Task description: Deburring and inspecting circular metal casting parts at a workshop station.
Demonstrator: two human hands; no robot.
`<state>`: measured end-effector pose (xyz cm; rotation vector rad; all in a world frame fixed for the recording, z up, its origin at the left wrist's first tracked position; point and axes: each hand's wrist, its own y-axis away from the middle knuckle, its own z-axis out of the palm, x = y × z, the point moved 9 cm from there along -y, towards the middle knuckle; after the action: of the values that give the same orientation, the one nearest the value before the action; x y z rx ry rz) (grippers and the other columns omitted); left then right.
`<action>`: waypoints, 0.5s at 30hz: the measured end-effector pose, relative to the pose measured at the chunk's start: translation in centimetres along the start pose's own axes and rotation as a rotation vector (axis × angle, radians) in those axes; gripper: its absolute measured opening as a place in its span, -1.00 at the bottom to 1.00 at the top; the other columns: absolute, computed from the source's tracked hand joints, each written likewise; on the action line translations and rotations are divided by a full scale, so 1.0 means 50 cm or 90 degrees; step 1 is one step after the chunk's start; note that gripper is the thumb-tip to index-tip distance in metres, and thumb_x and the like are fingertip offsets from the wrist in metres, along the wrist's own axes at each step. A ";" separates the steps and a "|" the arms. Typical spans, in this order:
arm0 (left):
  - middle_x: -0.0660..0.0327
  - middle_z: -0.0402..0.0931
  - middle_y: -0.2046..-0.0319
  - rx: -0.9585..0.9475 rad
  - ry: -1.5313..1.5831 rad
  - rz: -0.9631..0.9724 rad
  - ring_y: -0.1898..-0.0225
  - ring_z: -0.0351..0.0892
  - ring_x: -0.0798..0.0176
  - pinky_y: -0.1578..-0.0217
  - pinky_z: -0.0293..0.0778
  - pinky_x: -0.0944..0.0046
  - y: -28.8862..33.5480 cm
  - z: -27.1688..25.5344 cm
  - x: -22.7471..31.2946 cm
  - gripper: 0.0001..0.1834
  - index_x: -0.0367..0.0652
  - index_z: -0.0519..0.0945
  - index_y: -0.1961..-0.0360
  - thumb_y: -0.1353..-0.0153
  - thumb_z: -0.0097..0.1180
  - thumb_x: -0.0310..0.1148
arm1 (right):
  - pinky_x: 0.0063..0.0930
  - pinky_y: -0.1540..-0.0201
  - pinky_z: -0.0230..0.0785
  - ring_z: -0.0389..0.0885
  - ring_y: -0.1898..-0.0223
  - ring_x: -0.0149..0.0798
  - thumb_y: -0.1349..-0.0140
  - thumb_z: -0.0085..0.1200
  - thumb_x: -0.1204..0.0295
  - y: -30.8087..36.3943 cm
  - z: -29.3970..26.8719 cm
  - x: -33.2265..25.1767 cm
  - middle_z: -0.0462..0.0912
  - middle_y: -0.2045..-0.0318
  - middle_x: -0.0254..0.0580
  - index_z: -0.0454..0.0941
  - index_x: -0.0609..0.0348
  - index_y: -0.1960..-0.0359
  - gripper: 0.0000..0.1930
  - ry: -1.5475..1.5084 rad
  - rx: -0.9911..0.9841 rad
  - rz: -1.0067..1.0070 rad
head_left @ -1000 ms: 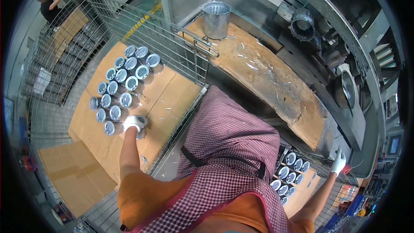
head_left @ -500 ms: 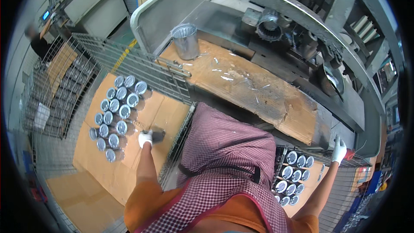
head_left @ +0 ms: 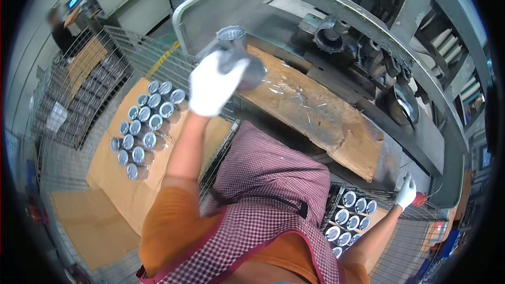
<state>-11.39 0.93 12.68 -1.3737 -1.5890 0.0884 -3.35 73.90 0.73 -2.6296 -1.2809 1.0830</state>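
A grey metal cup [head_left: 253,71], smeared by motion, is in my gloved left hand [head_left: 213,85], raised over the near left corner of the machine's ledge. Just behind it, another metal cup [head_left: 231,33] stands on the ledge, its lower part hidden by my hand and the held cup. Over at the right, my gloved right hand [head_left: 405,193] is at the machine's edge beside a red knob [head_left: 419,199], its fingers stretched upward and nothing visible in them.
Rows of metal cups [head_left: 149,140] stand on cardboard [head_left: 118,200] in a wire cage at left. More slotted metal pieces [head_left: 341,216] sit in a right-hand cage. Worn cardboard [head_left: 321,121] with metal shavings covers the ledge before the machine [head_left: 329,39]. A person works at far left.
My left hand has risen from the left cardboard toward the machine's ledge, carrying a cup. My right hand stays near the red knob, and the whole view has shifted slightly.
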 end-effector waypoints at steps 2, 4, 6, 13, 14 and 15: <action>-0.06 0.63 0.29 -0.092 -0.096 0.023 0.25 0.64 -0.07 0.19 0.54 0.10 -0.042 0.092 0.032 -0.59 -0.25 0.63 0.27 -0.09 0.25 -0.08 | -0.35 0.14 0.39 0.64 0.29 -0.23 -0.29 0.01 -0.03 -0.002 0.000 0.001 0.72 0.29 -0.02 0.65 0.36 0.19 -0.44 0.053 -0.005 0.022; -0.03 0.61 0.32 -0.159 -0.176 0.049 0.22 0.60 -0.11 0.14 0.51 0.05 -0.058 0.200 0.015 -0.65 -0.19 0.63 0.31 -0.09 0.19 -0.09 | -0.35 0.13 0.39 0.64 0.29 -0.23 -0.30 0.01 -0.02 0.000 0.007 -0.005 0.72 0.29 -0.02 0.65 0.36 0.18 -0.44 0.021 -0.005 -0.003; 0.00 0.60 0.36 -0.140 -0.234 0.060 0.21 0.59 -0.07 0.11 0.48 0.03 -0.054 0.274 -0.021 -0.72 -0.16 0.61 0.38 -0.08 0.18 -0.14 | -0.34 0.12 0.40 0.66 0.27 -0.22 -0.31 -0.01 -0.01 0.000 0.009 -0.009 0.72 0.26 -0.02 0.64 0.36 0.16 -0.45 0.006 -0.005 -0.031; 0.10 0.55 0.30 -0.017 -0.150 0.172 0.22 0.55 0.00 0.26 0.35 -0.10 -0.015 0.277 0.112 -0.66 -0.04 0.54 0.12 -0.09 0.14 -0.16 | -0.29 0.13 0.40 0.65 0.25 -0.09 -0.34 -0.06 0.01 0.006 -0.004 -0.014 0.71 0.23 -0.02 0.64 0.27 0.12 -0.49 0.061 0.002 -0.048; 0.12 0.54 0.28 -0.215 -0.144 0.134 0.21 0.53 0.00 0.25 0.33 -0.09 -0.008 0.326 0.121 -0.68 -0.02 0.56 0.13 -0.12 0.10 -0.14 | -0.31 0.10 0.40 0.66 0.19 -0.08 -0.35 -0.08 0.01 0.000 -0.003 -0.003 0.70 0.19 -0.03 0.63 0.24 0.07 -0.49 0.088 -0.009 -0.031; 0.13 0.52 0.25 -0.134 -0.134 0.217 0.15 0.51 0.02 0.21 0.31 -0.06 0.030 0.364 0.116 -0.67 -0.01 0.57 0.15 -0.15 0.06 -0.09 | -0.33 0.07 0.40 0.66 0.15 -0.08 -0.34 -0.08 0.00 -0.011 -0.002 0.014 0.69 0.14 -0.04 0.60 0.21 0.00 -0.48 0.072 -0.019 -0.038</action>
<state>-22.15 15.38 6.11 -1.8438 -1.5511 0.2845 -3.37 74.75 0.55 -2.6134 -1.3533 0.8998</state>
